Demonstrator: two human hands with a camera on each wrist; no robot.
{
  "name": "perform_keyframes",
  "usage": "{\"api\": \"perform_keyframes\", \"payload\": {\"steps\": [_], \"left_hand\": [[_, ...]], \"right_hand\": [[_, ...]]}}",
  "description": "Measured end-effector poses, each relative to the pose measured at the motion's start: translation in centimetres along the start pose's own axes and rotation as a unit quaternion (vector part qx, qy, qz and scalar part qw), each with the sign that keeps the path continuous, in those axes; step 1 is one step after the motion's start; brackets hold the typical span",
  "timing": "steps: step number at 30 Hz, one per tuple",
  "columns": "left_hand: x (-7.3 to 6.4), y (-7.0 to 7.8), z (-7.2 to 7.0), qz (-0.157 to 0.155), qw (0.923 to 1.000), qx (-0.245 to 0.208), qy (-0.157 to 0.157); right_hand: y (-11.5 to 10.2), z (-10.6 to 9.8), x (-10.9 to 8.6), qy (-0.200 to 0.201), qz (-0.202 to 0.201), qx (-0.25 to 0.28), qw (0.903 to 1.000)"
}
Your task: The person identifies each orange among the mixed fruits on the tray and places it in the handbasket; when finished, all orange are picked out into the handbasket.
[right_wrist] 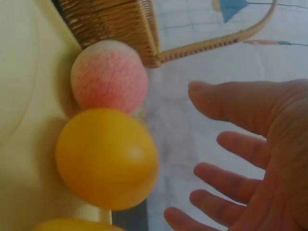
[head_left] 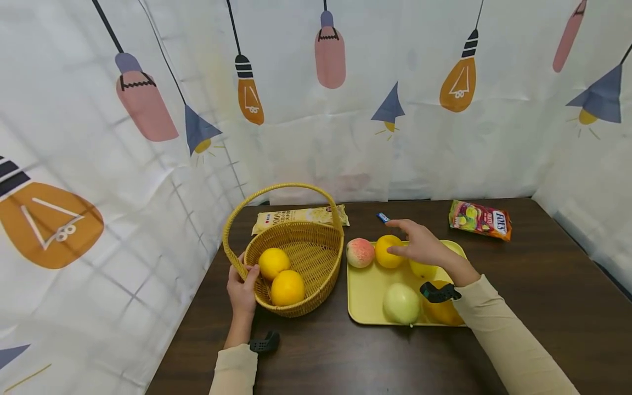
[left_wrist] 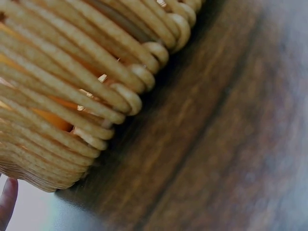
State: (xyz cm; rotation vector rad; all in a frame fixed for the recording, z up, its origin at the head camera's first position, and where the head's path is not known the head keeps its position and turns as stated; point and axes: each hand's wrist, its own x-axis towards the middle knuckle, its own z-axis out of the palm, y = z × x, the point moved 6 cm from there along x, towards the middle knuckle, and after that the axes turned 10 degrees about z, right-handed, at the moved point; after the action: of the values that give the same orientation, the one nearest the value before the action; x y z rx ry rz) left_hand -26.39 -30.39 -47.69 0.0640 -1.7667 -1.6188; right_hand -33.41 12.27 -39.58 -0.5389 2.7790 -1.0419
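Observation:
My left hand (head_left: 242,291) grips the left rim of a yellow wicker basket (head_left: 318,255) by the foot of its tall handle, thumb on the inner side. Two oranges, a rear one (head_left: 273,262) and a front one (head_left: 288,288), lie in the basket. Just above another orange (head_left: 387,252), my right hand (head_left: 419,244) is held with fingers spread; a gap shows between them in the right wrist view. That orange sits at the back edge of a yellow tray (head_left: 362,302), against a pink peach (right_wrist: 109,77). In the left wrist view, woven basket wall (left_wrist: 72,77) fills the upper left.
On the tray are also a pale green round fruit (head_left: 401,303), a yellow fruit (head_left: 423,270) and an orange-yellow fruit (head_left: 438,310) partly covered by my right wrist. A cream snack packet (head_left: 296,215) lies behind the basket, a small blue packet (head_left: 383,218) and colourful candy bag (head_left: 481,220) farther right.

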Motion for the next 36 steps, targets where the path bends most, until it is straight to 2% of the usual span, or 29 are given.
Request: {"api": "perform_keyframes", "payload": {"steps": [9, 16, 22, 26, 36], "left_hand": [[-0.2, 0.0, 0.0, 0.014, 0.9999, 0.002, 0.008], [-0.2, 0.0, 0.0, 0.020, 0.9997, -0.011, 0.007], [-0.1, 0.0, 0.0, 0.005, 0.9999, 0.009, 0.004], [0.0, -0.1, 0.0, -0.002, 1.0000, 0.000, -0.002], [0.0, 0.0, 0.0, 0.001, 1.0000, 0.006, -0.005]], "right_hand": [[2.5, 0.8, 2.3, -0.075, -0.020, -0.024, 0.9967], [3.9, 1.6, 3.0, -0.130, -0.019, 0.042, 0.9905], [4.5, 2.2, 3.3, -0.141, -0.019, 0.033, 0.9893], [4.6, 2.5, 3.4, -0.148, -0.013, 0.011, 0.9888], [4.6, 3.1, 3.6, -0.149, -0.004, -0.014, 0.9887]]}}
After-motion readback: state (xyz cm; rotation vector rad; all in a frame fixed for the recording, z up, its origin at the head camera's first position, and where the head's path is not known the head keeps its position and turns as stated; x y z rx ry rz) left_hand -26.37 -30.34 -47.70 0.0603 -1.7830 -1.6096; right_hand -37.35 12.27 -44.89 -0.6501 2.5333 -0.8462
